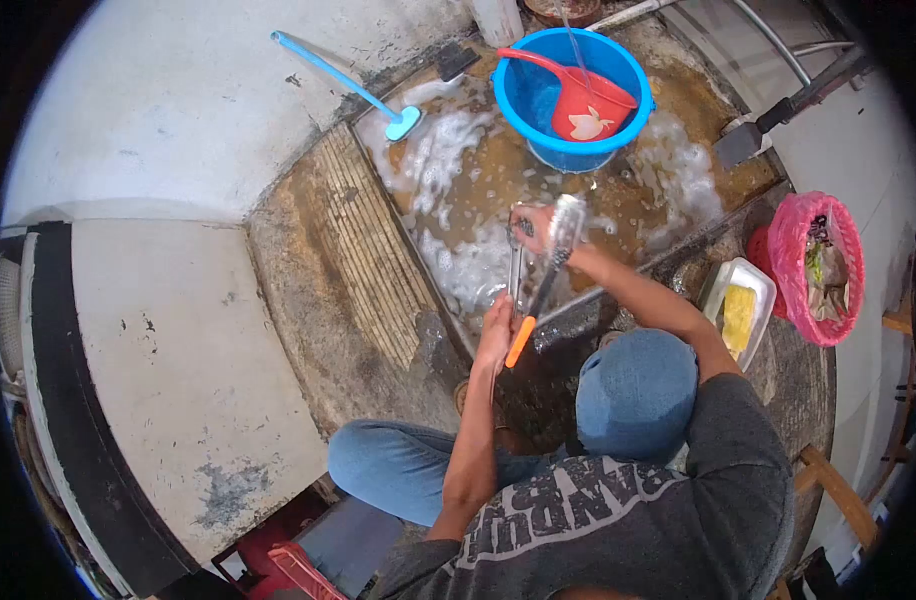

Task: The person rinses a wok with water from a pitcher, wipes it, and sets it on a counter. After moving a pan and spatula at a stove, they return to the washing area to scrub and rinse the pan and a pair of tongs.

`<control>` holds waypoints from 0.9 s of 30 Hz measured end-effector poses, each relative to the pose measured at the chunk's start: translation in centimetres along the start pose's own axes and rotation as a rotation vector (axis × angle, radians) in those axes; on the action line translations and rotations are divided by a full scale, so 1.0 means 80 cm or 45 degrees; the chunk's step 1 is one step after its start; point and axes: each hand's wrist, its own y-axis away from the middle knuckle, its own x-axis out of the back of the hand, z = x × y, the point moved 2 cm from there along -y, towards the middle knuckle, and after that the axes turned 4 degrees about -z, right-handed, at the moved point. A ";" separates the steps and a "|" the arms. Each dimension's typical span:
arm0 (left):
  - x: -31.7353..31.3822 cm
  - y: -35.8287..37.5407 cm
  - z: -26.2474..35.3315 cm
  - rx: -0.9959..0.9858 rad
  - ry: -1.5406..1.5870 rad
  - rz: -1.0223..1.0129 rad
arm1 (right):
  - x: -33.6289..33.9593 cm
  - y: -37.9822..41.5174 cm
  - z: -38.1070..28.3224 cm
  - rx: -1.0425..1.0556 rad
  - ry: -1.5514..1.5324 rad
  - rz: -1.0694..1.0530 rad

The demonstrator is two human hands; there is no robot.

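My left hand [496, 330] is closed around the lower end of a long, slim metal utensil [516, 265] that points up and away. At the utensil's far end, my right hand [534, 228] has its fingers pinched on a small dark speckled pad [524, 228]. A brush-like tool [550, 280] with a dark shaft, orange end and foamy head overlaps my right wrist; its orange end lies close beside my left hand, and I cannot tell what holds it. Below both hands is a wet floor basin [488, 190] with suds.
A blue tub [538, 150] holds a red dipper [588, 100], with water streaming in. A light-blue long-handled brush [343, 80] leans on the left wall. Right of me are a white tray [763, 285] with a yellow sponge [738, 315] and a pink-lined bin [793, 245].
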 end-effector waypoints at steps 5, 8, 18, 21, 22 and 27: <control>-0.002 0.007 0.004 -0.003 -0.041 0.028 | 0.000 0.010 -0.010 0.084 0.067 0.054; -0.005 0.002 0.006 -0.020 -0.007 0.001 | -0.006 0.004 0.003 0.129 0.060 0.188; 0.010 -0.011 -0.027 -0.125 -0.113 -0.041 | 0.022 0.016 -0.032 -0.086 0.031 0.060; -0.001 -0.001 -0.021 -0.057 -0.016 -0.029 | 0.051 -0.005 -0.025 -0.351 0.072 0.153; -0.006 -0.001 -0.020 -0.066 0.021 -0.059 | 0.046 -0.017 0.003 -0.355 0.056 0.240; -0.009 -0.002 -0.015 -0.078 0.143 0.055 | 0.036 -0.019 0.069 -0.560 -0.519 0.555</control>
